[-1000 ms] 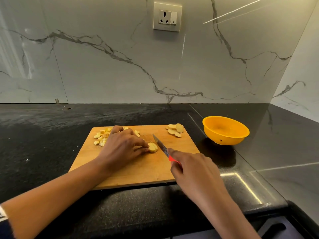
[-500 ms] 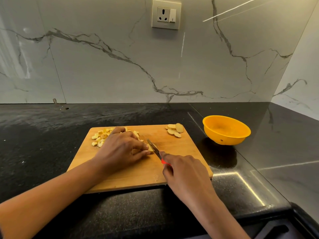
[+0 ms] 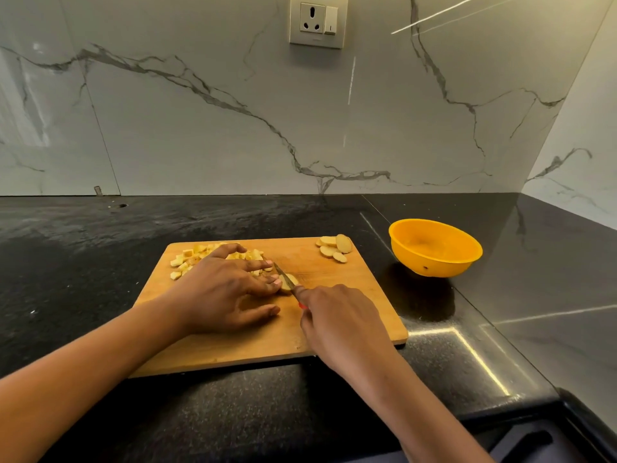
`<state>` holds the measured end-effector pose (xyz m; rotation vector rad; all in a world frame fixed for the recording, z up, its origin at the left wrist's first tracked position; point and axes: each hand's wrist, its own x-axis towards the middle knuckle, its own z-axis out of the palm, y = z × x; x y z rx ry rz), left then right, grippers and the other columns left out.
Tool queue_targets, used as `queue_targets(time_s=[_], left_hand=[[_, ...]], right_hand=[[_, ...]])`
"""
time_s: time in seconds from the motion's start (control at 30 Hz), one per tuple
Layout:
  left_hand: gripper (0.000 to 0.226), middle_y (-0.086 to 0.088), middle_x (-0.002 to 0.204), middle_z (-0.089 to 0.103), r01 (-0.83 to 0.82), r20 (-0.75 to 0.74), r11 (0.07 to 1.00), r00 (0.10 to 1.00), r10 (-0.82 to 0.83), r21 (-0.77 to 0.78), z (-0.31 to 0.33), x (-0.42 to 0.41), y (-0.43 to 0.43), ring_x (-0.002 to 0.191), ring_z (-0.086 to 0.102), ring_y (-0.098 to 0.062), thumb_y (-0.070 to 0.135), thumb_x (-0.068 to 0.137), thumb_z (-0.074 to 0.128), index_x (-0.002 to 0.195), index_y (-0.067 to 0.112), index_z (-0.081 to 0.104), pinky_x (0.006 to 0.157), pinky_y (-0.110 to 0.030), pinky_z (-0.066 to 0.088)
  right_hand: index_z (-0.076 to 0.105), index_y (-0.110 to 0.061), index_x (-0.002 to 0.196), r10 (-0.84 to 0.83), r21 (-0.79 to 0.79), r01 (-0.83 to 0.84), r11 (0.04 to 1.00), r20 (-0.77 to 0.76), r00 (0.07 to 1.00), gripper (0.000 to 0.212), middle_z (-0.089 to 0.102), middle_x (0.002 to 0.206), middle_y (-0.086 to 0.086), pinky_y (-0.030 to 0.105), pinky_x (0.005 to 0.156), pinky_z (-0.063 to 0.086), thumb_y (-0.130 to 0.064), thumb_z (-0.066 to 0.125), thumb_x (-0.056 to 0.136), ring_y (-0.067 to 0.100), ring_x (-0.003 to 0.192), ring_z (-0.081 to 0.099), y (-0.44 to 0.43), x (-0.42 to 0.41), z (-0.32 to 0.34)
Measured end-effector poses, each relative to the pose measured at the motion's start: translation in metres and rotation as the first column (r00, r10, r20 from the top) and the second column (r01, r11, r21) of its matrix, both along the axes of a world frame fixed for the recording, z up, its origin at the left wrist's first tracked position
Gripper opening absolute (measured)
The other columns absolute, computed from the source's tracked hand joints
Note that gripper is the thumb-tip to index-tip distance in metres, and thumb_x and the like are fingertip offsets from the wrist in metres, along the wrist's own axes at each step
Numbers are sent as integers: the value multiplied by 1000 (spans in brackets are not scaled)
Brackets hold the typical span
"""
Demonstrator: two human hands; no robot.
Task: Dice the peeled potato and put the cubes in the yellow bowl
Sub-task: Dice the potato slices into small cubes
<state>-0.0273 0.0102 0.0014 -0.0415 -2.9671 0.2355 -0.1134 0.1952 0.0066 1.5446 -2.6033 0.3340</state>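
Black stone countertop [image 3: 83,262] below a veined marble backsplash [image 3: 200,128], wall socket [image 3: 317,21] at 12 o'clock. Wooden cutting board [image 3: 347,282] at centre, close to the counter's front edge. Yellow bowl [image 3: 434,265] off the board at 2 o'clock, standing on the counter, apparently empty.

On the board:
- Heap of potato cubes [image 3: 190,257] at its 11 o'clock, partly hidden behind the left hand [image 3: 220,292].
- Small stack of uncut potato slices [image 3: 334,248] at its 1 o'clock.
- One potato slice [image 3: 291,280] near centre, under the blade.

Left hand low over the board, fingers nearly straight, fingertips pressing the slice down from its 9 o'clock side, thumb splayed apart toward 6 o'clock. Right hand [image 3: 340,322] wrapped round a knife [image 3: 282,274] with a trace of red at the handle, index finger stretched forward. Blade pointing to 11 o'clock, bedded in the slice, right beside the left fingertips.

Judged stage: mid-dicing, nothing in the bowl yet, several slices left to cut.

For a clean cut:
- Curl the left fingertips back, nails being very near the edge.
- Press straight down, then draw toward 5 o'clock, no sawing.
- Keep the strips together, turn them, cross-cut into even cubes.
- Sweep finished cubes toward 11 o'clock to free the cutting spot.

Likely risks: a nicked finger, or the slice sliding out sideways.
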Motion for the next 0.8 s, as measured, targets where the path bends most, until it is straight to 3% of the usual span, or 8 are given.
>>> queue_targets(time_s=[0.2, 0.37, 0.53, 0.7, 0.8], left_hand=[[85, 25, 141, 39, -34, 42, 999, 999, 34, -19, 4, -1, 6, 127, 7, 15, 77, 71, -7, 134, 46, 41, 109, -25, -6], [96, 27, 135, 47, -47, -22, 996, 999, 49, 70, 1, 0, 6, 130, 25, 13, 82, 65, -17, 129, 46, 46, 109, -25, 4], [97, 29, 124, 55, -79, -93, 972, 990, 102, 219, -4, -1, 5, 122, 41, 11, 91, 59, -9, 121, 49, 53, 103, -22, 13], [93, 23, 115, 61, -70, -147, 941, 981, 125, 331, -5, -1, 5, 103, 40, 15, 95, 55, -2, 112, 51, 56, 106, -27, 23], [96, 17, 118, 58, -104, -138, 905, 975, 175, 413, 1, 0, 7, 100, 36, 11, 99, 47, 4, 117, 52, 48, 98, -24, 25]], right_hand=[[25, -29, 150, 33, 2, -33, 999, -29, 999, 48, 62, 112, -2, 32, 70, 39, -29, 34, 102, 20, 97, 55, 44, 24, -2], [30, -36, 146, 12, -38, -12, 999, 9, 1000, 46, 63, 113, -7, 30, 70, 42, -36, 35, 100, 18, 97, 57, 70, 31, 12], [29, -41, 146, -16, -141, 14, 990, -16, 1000, 46, 66, 108, -7, 22, 53, 30, -36, 35, 101, 11, 75, 42, 68, 27, 18], [31, -40, 145, -76, -260, 74, 963, 1, 997, 46, 66, 102, -10, 20, 58, 37, -37, 38, 100, 7, 76, 49, 50, 13, 9], [37, -39, 143, -129, -315, 128, 940, 18, 992, 44, 68, 99, -10, 19, 61, 42, -35, 43, 99, 7, 77, 57, 35, -4, 6]])
